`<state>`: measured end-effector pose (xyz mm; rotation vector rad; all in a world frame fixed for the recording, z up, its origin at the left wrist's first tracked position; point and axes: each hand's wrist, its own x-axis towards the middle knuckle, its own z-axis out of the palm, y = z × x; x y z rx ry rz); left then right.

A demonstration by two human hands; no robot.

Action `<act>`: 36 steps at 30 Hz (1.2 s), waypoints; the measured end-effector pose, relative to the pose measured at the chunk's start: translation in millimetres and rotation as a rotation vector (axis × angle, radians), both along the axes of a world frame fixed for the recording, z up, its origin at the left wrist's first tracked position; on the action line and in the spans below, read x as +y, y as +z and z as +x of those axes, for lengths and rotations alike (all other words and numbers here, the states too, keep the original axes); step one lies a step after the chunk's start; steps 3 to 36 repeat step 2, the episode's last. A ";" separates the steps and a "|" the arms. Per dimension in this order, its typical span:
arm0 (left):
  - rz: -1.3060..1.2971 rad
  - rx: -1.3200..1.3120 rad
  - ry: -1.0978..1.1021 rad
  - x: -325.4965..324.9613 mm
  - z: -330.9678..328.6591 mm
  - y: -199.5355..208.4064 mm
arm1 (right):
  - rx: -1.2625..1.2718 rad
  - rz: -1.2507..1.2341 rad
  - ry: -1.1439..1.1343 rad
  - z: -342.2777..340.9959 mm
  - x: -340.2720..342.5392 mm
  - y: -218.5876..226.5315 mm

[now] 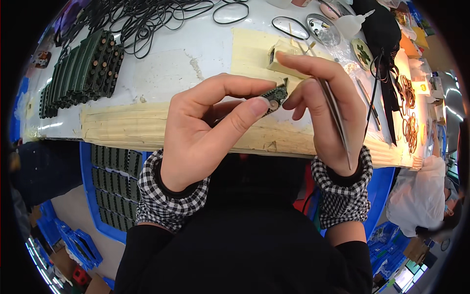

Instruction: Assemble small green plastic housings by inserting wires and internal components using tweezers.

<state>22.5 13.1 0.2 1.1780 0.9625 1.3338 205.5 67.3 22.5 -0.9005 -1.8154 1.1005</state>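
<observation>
My left hand (196,127) pinches a small dark green toy-tank track assembly (280,94) between thumb and fingers, above the front edge of the bench. Round wheels show along its side, one with a copper-coloured centre; the rest is hidden behind my fingers. Metal tweezers (338,120) lie along the palm of my right hand (333,103), their thin tip pointing back at the wrist. The thumb and bent fingers of that hand come close to the assembly's right end; whether they touch it I cannot tell. The right forefinger stretches out above a pale yellow block (276,61).
Similar green assemblies (83,71) stand stacked at the left. Black rubber loops (147,19) lie tangled at the back. A white squeeze bottle (350,25) and a dish with green bits (361,51) sit back right. Below left, a blue crate (88,196) holds more assemblies. A person in white (416,198) is at right.
</observation>
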 end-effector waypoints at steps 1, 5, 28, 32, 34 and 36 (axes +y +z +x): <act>-0.025 -0.036 -0.022 -1.8 0.6 -0.6 | -0.055 -0.025 0.018 0.2 -1.6 0.4; -0.023 -0.039 -0.030 -1.1 1.7 -0.1 | -0.089 0.030 0.060 2.4 -0.3 1.8; -0.023 -0.039 -0.030 -1.1 1.7 -0.1 | -0.089 0.030 0.060 2.4 -0.3 1.8; -0.023 -0.039 -0.030 -1.1 1.7 -0.1 | -0.089 0.030 0.060 2.4 -0.3 1.8; -0.023 -0.039 -0.030 -1.1 1.7 -0.1 | -0.089 0.030 0.060 2.4 -0.3 1.8; -0.023 -0.039 -0.030 -1.1 1.7 -0.1 | -0.089 0.030 0.060 2.4 -0.3 1.8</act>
